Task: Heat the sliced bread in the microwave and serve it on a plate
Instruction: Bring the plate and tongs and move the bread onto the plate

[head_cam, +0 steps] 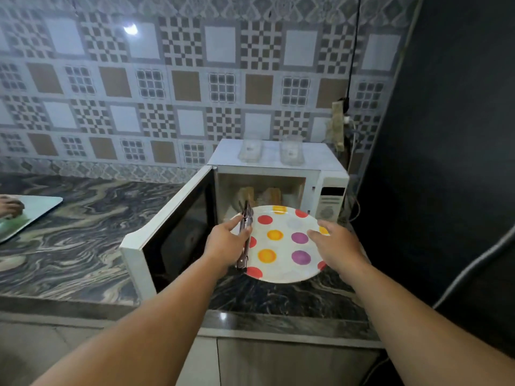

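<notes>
A polka-dot plate (281, 246) is held just in front of the open microwave (278, 174), apparently so that the heated bread can be lifted straight across onto it. The plate's right rim is gripped by the right hand (338, 246), thumb laid over the top edge and the other fingers hidden beneath. A pair of metal tongs (245, 235) is clasped in the left hand (225, 243), fingers curled round the handle, with the tips aimed into the oven cavity; this is judged to be a way of keeping the fingers off hot bread. The microwave door (167, 232) is swung fully out to the left, leaving the opening free for the reach.

The sliced bread (259, 195) is still inside the microwave, seen as pale upright pieces behind the plate's far rim. The lower part of the cavity is covered by the plate, so what the bread stands on cannot be told, and the number of slices is hard to make out in the dim interior. Whether the tong tips are touching the bread is not clear either.

Two clear containers (271, 150) are set on top of the microwave. At the left edge of the marble counter (83, 232), a tray (39, 210) is cut off by the frame.
</notes>
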